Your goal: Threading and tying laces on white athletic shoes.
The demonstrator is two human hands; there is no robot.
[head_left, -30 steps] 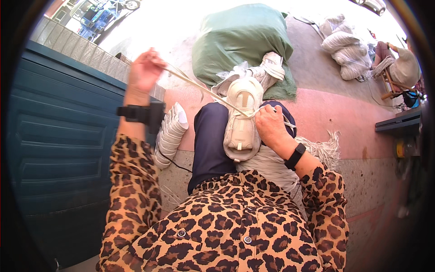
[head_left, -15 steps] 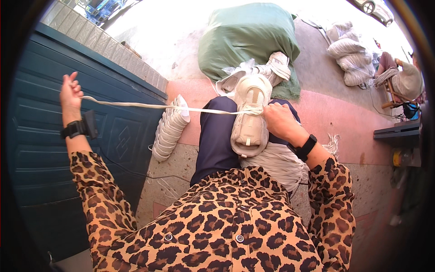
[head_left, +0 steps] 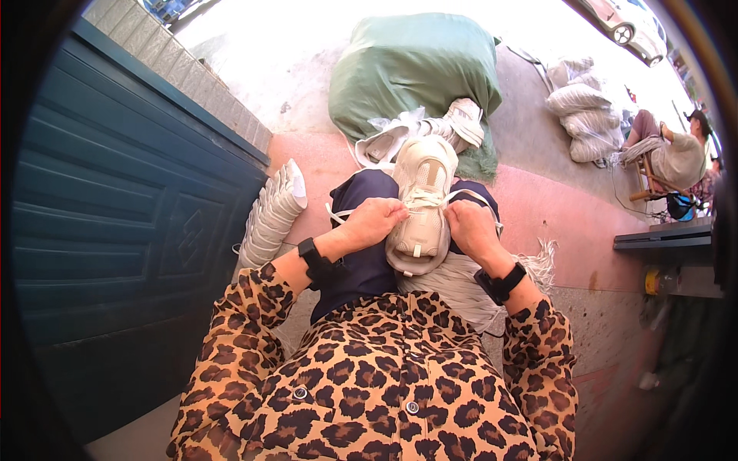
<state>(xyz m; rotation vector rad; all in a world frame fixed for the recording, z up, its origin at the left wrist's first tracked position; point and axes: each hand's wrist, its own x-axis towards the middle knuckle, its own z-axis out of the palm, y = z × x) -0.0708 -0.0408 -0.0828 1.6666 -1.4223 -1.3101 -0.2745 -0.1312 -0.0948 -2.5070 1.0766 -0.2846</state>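
Observation:
A cream sneaker (head_left: 419, 242) rests between my knees, its toe pointing away from me and its heel toward me. Pale laces cross over its tongue. At the left of the lacing, my left hand (head_left: 374, 220) pinches a shoelace (head_left: 342, 215), whose loose end trails over my left thigh. My right hand (head_left: 470, 223) is closed at the right side of the lacing, holding the other part of the lace, which loops past it over my right knee. A thick bundle of pale laces (head_left: 453, 280) lies under the shoe on my right thigh.
Nested pale shoes (head_left: 269, 211) stand on the floor by a dark blue-green door (head_left: 115, 200). Ahead is a big green sack (head_left: 415, 77), with more white shoes (head_left: 453, 127) against it. Plastic bags (head_left: 584, 111) and a seated person (head_left: 676, 154) are at the right.
My left hand has come in from far left, where it held the lace stretched out, to the shoe's lacing. My right hand stays beside the shoe.

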